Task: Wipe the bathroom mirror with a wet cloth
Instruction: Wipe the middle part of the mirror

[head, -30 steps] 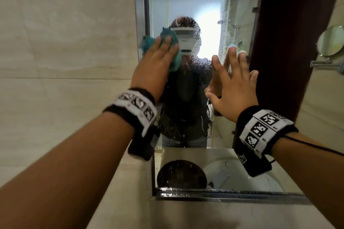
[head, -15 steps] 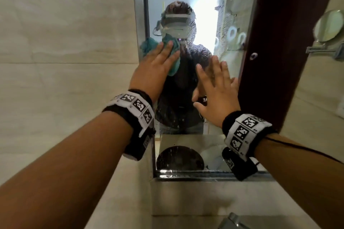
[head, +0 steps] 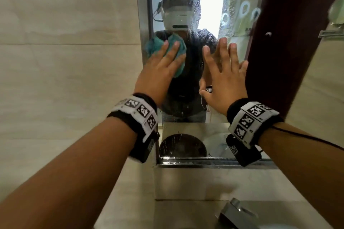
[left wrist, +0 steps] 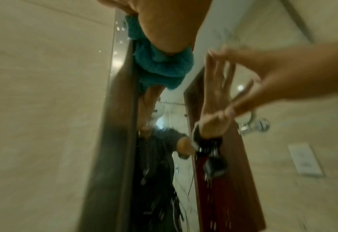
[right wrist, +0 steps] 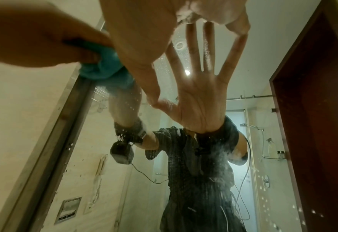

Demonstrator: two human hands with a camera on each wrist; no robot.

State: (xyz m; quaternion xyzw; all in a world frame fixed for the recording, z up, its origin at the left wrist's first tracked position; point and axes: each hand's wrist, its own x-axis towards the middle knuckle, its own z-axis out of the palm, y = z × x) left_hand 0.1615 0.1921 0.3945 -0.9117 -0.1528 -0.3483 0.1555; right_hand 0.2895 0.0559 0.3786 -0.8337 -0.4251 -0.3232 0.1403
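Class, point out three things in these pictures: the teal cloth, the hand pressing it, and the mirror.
teal cloth (head: 177,46): head view, folds above the fingertips.
left hand (head: 158,72): head view, back of the hand.
mirror (head: 210,2): head view, bare droplet-speckled glass, upper part.

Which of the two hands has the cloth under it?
The left hand presses the teal cloth flat against the mirror; the right hand is bare, fingers spread.

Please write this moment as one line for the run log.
phase: wiping | left hand: presses teal cloth on mirror | right hand: flat on glass | droplets remain
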